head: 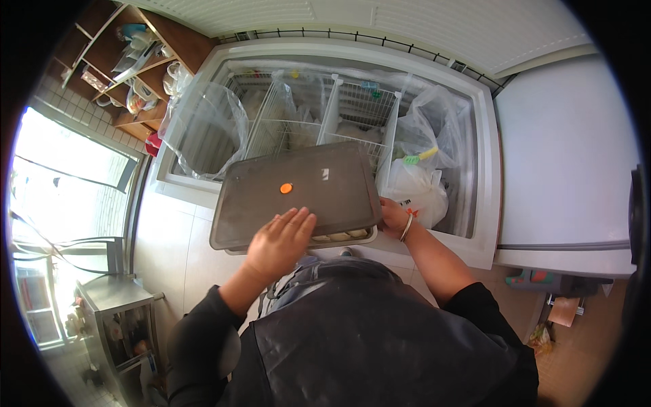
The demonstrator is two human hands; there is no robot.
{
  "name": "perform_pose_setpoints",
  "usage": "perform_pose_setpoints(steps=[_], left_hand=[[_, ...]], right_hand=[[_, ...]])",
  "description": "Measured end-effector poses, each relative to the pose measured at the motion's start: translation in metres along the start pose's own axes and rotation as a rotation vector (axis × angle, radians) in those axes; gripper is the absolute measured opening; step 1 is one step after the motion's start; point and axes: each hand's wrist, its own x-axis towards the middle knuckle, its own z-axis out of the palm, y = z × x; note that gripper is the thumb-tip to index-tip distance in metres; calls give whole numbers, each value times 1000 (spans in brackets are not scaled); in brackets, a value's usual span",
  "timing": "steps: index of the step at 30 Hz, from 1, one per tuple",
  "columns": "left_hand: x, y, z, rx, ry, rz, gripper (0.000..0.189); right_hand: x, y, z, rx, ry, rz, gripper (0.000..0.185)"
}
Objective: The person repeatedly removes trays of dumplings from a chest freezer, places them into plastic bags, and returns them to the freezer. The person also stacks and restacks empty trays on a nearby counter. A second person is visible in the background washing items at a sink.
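A dark translucent plastic lid [300,168] with an orange dot lies askew over a light tray [363,240]. Pale pieces of food [343,236] show in the tray along its near edge; the lid hides the others. My left hand [281,241] rests on the lid's near part with its fingers extended, gripping nothing. At the right side, my right hand [394,217] grips the corner of the lid or tray; its fingertips are partly hidden, so which one it grips cannot be told. Lid and tray are in front of and partly over a chest freezer [485,178].
White wire baskets [361,102] divide the freezer. A tied white plastic bag [417,191] and clear plastic bags [213,127] are inside and over its edge. Wooden shelves [152,25] stand at upper left, a metal cabinet [119,295] at lower left, and a white surface [564,152] at right.
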Motion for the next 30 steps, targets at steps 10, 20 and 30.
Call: perform_pose_setpoints(steps=[10,20,30], left_hand=[[-22,-110,-123,-579,849,-974,31],[-67,-205,-117,-1091,1090,-979,39],[34,-224,36,-1858,544,-860,25]], right_hand=[[-12,-6,1,66,-14,-123,54],[-122,-7,7,130,349,-507,51],[-239,110,80,295,720,-803,53]])
